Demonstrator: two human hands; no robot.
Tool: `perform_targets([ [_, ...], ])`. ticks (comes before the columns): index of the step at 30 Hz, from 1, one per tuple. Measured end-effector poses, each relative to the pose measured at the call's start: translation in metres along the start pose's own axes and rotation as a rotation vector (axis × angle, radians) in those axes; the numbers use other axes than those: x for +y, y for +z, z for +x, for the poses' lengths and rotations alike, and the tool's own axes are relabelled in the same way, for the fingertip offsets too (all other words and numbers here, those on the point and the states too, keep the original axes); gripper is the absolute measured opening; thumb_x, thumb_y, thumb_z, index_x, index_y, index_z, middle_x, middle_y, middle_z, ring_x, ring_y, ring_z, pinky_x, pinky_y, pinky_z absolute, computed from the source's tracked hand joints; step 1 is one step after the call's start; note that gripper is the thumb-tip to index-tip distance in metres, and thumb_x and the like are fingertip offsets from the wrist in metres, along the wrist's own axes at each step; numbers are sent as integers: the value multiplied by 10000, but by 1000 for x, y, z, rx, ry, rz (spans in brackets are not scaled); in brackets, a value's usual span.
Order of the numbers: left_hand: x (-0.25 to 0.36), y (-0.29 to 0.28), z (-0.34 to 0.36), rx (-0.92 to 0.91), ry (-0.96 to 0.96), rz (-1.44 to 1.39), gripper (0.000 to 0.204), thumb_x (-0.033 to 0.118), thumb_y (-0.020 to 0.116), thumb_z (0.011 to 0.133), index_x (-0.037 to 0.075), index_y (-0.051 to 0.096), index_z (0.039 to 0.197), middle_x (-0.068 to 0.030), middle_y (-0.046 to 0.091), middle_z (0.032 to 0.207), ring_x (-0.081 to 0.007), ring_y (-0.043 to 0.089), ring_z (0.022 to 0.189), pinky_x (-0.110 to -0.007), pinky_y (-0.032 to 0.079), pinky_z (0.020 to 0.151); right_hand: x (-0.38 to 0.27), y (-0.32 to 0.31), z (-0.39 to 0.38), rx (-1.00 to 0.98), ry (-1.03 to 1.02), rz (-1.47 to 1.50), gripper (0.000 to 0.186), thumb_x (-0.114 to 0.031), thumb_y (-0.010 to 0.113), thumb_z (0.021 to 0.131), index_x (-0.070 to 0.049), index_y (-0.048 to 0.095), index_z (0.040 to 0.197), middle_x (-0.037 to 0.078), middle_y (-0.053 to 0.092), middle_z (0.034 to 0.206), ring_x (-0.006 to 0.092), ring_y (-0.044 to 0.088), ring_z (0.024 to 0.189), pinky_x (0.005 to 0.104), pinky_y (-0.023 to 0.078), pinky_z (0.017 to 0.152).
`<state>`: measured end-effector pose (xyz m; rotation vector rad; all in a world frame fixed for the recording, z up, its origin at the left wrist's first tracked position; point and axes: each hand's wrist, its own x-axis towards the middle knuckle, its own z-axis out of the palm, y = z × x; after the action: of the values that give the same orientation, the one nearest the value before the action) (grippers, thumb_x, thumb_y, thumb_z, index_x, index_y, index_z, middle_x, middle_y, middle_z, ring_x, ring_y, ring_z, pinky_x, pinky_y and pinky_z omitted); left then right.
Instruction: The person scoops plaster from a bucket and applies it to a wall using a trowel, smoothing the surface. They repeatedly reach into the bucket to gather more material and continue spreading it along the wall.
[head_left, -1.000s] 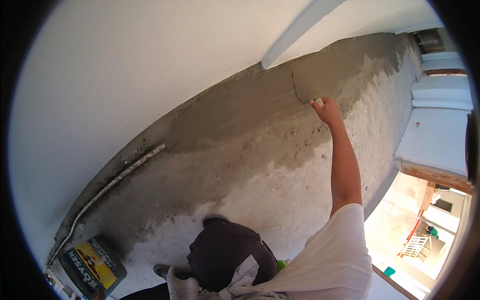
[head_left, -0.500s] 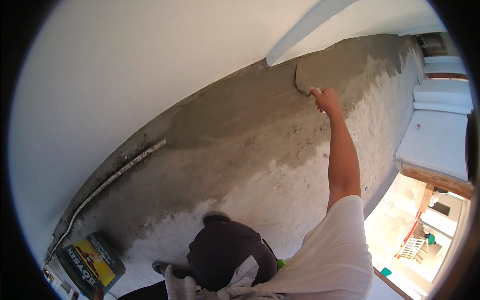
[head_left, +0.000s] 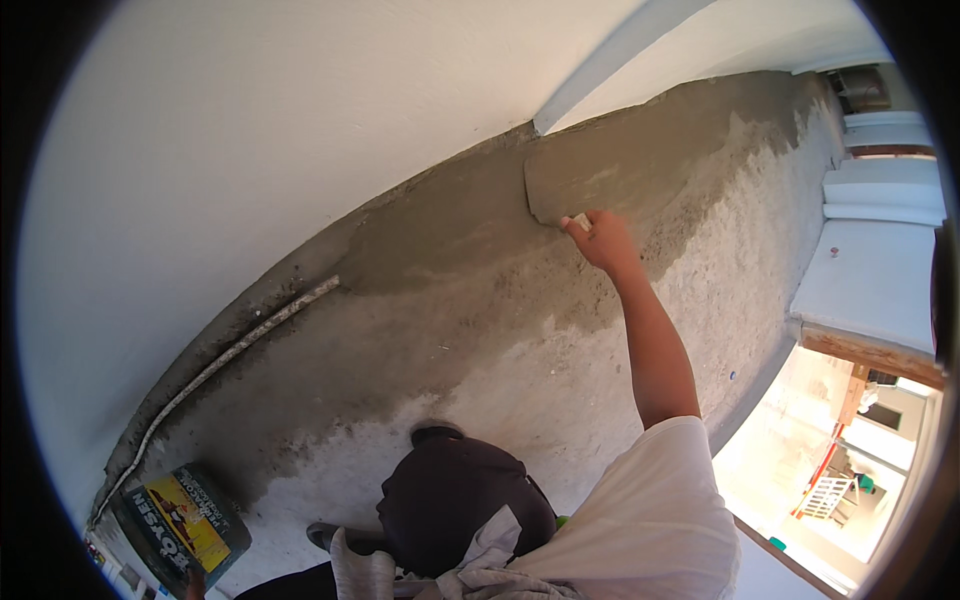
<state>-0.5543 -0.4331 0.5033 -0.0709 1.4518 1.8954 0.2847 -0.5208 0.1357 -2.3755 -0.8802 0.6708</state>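
Mortar [head_left: 440,225] smoothed along far wall [head_left: 300,120] | near floor [head_left: 555,385] uncoated, I judge part-done | right hand [head_left: 603,242] grips pale handle [head_left: 582,222] | left hand [head_left: 195,584] by bucket [head_left: 186,520], can't tell grip

The concrete floor [head_left: 580,400] is pale and rough, with a darker, damp-looking layer of mortar [head_left: 430,225] spread along its wall-side edge. Near that edge, toward the floor's left end, lies a long, slightly bent, speckled pole [head_left: 240,342]. A dark bucket [head_left: 190,520] with a yellow label stands at the left end, close to the pole's far tip. Small crumbs and a blue bit [head_left: 732,376] dot the bare part.
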Motion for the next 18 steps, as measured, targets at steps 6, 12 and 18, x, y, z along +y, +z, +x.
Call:
perform_targets([
  [6,7,-6,0,4,2,-16,1058,816,355,862,64,172,1583,-190,149,1646,-438,34,1508,-671,100,1173,2,-3,-4,126,-66,20,513,-477,677,888,32,690,829,251,675,767,428,678,768,478,516,695],
  [12,9,3,6,-13,-2,-2,1062,825,346,860,74,166,1588,-186,149,1650,-440,30,1510,-677,94,1171,16,-31,29,100,67,-39,503,-472,676,885,28,691,837,256,678,796,427,677,801,486,514,719],
  [18,13,2,8,-10,-3,-1,1065,834,337,858,84,159,1594,-181,150,1654,-443,26,1511,-683,89,1169,-5,-3,16,85,-152,-172,487,-453,680,880,33,678,876,267,676,835,445,664,835,493,518,736],
])
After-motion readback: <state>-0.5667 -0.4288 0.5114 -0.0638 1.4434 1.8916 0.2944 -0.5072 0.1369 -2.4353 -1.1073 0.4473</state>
